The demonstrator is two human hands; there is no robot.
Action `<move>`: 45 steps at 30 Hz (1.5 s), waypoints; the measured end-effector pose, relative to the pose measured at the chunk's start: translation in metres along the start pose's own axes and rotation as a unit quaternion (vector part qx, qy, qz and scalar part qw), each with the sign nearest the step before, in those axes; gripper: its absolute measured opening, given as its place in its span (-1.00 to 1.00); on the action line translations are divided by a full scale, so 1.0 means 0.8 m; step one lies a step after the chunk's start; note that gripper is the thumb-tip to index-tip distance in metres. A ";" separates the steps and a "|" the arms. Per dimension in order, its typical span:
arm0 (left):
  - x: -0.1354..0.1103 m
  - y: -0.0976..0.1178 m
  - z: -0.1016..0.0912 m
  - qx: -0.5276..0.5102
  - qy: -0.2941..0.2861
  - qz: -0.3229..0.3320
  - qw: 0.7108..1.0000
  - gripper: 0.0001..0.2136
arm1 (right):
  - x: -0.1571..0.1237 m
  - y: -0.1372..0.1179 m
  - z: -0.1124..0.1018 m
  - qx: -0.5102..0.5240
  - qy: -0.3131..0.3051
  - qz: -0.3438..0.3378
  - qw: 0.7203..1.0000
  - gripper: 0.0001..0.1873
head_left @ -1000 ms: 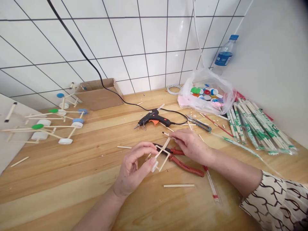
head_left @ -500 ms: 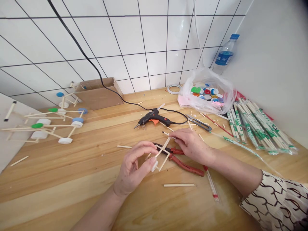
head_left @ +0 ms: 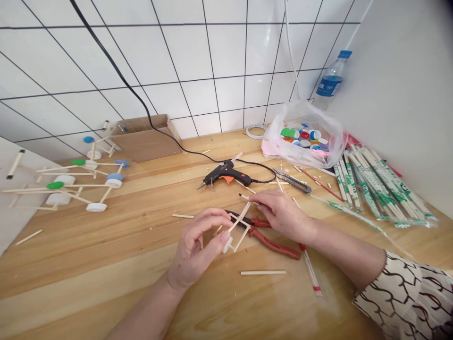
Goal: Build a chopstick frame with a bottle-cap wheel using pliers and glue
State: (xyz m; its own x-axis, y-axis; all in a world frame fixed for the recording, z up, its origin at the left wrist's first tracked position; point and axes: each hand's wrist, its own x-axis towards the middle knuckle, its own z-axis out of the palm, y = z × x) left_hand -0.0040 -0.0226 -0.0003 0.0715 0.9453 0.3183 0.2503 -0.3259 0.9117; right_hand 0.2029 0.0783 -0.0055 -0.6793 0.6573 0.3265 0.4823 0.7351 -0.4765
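While pinched, stick frame (head_left: 240, 225): in left hand (head_left: 197, 248), fingers curled around it.
Right hand (head_left: 283, 215): open, fingertips on far end.
Risk: slipping grip could drop it onto red-handled pliers (head_left: 274, 244).

This one head-worn view looks forward and down from above the desk's near edge, facing the tiled wall (head_left: 198, 61) across the wooden desk (head_left: 106, 264), with the left hand (head_left: 194, 248) and right hand (head_left: 283, 215) close below.

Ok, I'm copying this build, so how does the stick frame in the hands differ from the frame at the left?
The held stick frame is smaller and shows one white bottle cap, and it sits in the left hand. The frame at the left is larger, lies unheld, and carries several white, blue and green caps. Both are built from thin wooden sticks.
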 end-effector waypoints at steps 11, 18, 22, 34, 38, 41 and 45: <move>0.001 0.002 0.000 0.011 0.005 -0.008 1.000 -0.89 | 0.000 -0.001 -0.001 -0.002 -0.012 0.009 1.000 -0.70; 0.002 0.001 0.001 0.003 0.008 -0.006 1.000 -0.89 | 0.000 -0.003 -0.003 -0.006 -0.013 0.009 1.000 -0.70; 0.001 0.001 0.001 0.003 0.006 -0.008 1.000 -0.88 | 0.000 -0.002 -0.003 -0.001 -0.011 0.008 1.000 -0.70; 0.000 0.000 0.000 -0.008 0.010 -0.018 1.000 -0.87 | 0.000 -0.003 -0.002 0.001 -0.012 0.009 1.000 -0.71; 0.002 0.001 0.000 -0.008 0.014 -0.014 1.000 -0.86 | 0.000 -0.003 -0.003 0.001 -0.012 0.008 1.000 -0.69; 0.002 0.001 0.001 -0.010 0.017 -0.011 1.000 -0.86 | 0.000 -0.003 -0.004 0.004 -0.017 0.008 1.000 -0.68; 0.001 0.000 0.000 -0.018 0.016 -0.016 1.000 -0.86 | 0.000 -0.003 -0.004 0.006 -0.019 0.010 1.000 -0.69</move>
State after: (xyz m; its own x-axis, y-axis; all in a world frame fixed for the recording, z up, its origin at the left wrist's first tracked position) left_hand -0.0039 -0.0219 0.0003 0.0327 0.9548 0.2956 0.2168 -0.2955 0.9304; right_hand 0.2035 0.0772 -0.0014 -0.6900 0.6654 0.2849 0.4899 0.7190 -0.4930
